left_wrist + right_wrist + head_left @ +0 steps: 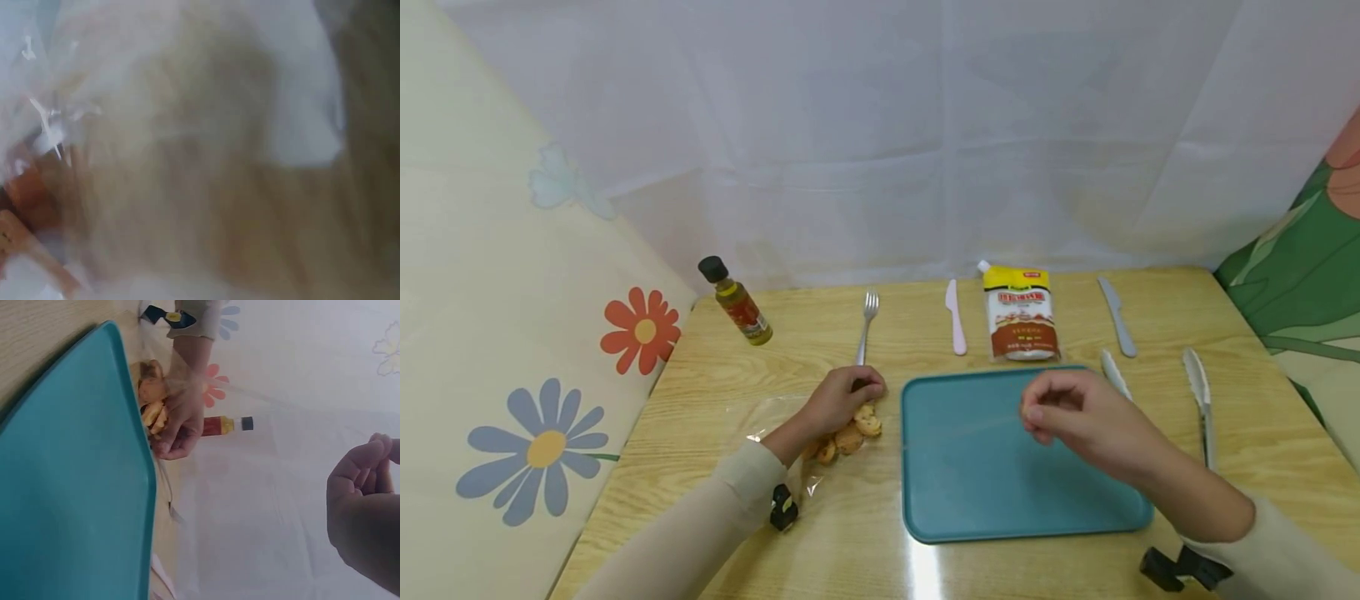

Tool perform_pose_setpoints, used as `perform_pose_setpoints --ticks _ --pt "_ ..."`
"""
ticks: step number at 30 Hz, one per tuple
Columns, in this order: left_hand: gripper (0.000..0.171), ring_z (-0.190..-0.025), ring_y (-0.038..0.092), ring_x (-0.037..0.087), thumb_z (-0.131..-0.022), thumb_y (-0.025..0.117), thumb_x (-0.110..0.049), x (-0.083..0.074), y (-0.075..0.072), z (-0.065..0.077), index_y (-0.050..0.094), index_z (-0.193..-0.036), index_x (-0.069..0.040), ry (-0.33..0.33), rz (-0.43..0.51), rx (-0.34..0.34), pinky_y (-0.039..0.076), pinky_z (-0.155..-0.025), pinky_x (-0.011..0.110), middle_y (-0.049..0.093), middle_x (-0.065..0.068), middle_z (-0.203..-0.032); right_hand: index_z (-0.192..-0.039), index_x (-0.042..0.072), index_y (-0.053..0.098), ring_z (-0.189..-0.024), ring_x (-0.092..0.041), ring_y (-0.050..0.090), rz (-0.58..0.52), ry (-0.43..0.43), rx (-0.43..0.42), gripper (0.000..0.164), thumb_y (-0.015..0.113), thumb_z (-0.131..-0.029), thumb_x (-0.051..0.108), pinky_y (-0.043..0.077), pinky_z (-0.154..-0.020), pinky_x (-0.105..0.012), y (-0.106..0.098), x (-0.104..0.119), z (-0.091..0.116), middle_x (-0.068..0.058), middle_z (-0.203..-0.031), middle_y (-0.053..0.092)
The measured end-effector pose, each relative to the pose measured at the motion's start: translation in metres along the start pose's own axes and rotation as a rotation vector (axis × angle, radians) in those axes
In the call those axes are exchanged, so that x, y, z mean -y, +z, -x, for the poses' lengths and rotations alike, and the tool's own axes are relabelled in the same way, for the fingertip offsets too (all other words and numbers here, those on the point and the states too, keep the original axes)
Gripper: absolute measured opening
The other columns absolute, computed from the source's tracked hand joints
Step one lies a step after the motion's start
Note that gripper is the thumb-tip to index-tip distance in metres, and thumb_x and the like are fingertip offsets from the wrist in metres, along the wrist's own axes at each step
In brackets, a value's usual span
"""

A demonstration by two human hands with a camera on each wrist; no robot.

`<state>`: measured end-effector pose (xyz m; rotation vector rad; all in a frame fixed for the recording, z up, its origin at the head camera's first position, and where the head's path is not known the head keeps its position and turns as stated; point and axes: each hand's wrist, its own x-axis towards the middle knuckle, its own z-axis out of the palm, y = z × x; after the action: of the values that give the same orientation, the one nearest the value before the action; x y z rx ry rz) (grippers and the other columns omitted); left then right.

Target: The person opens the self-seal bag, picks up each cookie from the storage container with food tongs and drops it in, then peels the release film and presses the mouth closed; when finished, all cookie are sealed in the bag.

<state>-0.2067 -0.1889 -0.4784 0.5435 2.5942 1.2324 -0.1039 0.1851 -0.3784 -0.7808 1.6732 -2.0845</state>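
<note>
A clear plastic bag holding several browned bread pieces lies left of the teal tray. My left hand grips the bag at its upper right end, fingers curled just above the bread. Over the tray, my right hand is raised, with thumb and fingertips pinched together. In the right wrist view, a faint sheet of clear film runs from the bread pieces toward the right hand, which pinches its edge. The left wrist view is mostly blurred, with shiny plastic at its left.
Behind the left hand lies a fork, with an oil bottle farther left. A pink knife, a sauce pouch and a grey-blue knife lie behind the tray. Metal tongs lie at the right, partly behind the right arm.
</note>
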Motion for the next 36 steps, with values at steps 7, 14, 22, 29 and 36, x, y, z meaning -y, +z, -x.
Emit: perform_pose_setpoints --ticks 7,14,22,29,36 --pt "0.011 -0.082 0.059 0.013 -0.102 0.065 -0.014 0.002 0.001 -0.001 0.075 -0.097 -0.012 0.021 -0.006 -0.006 0.052 -0.075 0.027 0.071 0.000 -0.092 -0.109 0.007 0.069 -0.076 -0.019 0.053 -0.074 -0.136 0.023 0.035 0.042 -0.104 -0.015 0.051 -0.069 -0.031 -0.011 0.011 0.023 0.002 -0.095 0.065" --pt "0.011 -0.087 0.060 0.013 -0.103 0.064 -0.014 0.002 0.001 -0.001 0.074 -0.100 -0.011 0.003 -0.001 -0.030 0.051 -0.078 0.028 0.071 -0.001 -0.095 -0.115 -0.005 0.064 -0.077 -0.026 0.046 -0.116 -0.237 0.028 0.041 0.029 -0.102 -0.023 0.035 -0.063 -0.040 -0.049 0.019 0.052 -0.005 -0.103 0.066" --pt "0.011 -0.087 0.060 0.013 -0.104 0.063 -0.015 0.002 0.000 0.000 0.074 -0.103 -0.011 -0.008 0.004 -0.039 0.052 -0.078 0.028 0.071 0.000 -0.095 -0.114 -0.012 0.061 -0.080 -0.023 0.051 0.043 -0.229 -0.153 0.044 0.024 -0.099 -0.028 0.036 -0.064 -0.037 -0.097 0.027 0.100 -0.008 -0.102 0.067" --pt "0.011 -0.088 0.060 0.014 -0.103 0.064 -0.015 0.001 -0.002 0.001 0.074 -0.102 -0.010 -0.006 0.017 -0.041 0.051 -0.079 0.028 0.071 0.001 -0.096 -0.102 -0.014 0.062 -0.070 -0.025 0.041 0.058 -0.283 -0.210 0.046 0.021 -0.092 -0.034 0.027 -0.059 -0.037 -0.124 0.027 0.120 -0.008 -0.084 0.059" --pt "0.012 -0.089 0.060 0.014 -0.103 0.063 -0.014 0.002 -0.001 0.002 0.074 -0.103 -0.009 -0.007 0.014 -0.037 0.051 -0.080 0.028 0.072 0.002 -0.098 -0.100 -0.005 0.067 -0.065 -0.023 0.042 0.130 -0.163 -0.295 0.049 0.024 -0.095 -0.030 0.025 -0.056 -0.038 -0.159 0.021 0.133 -0.001 -0.085 0.065"
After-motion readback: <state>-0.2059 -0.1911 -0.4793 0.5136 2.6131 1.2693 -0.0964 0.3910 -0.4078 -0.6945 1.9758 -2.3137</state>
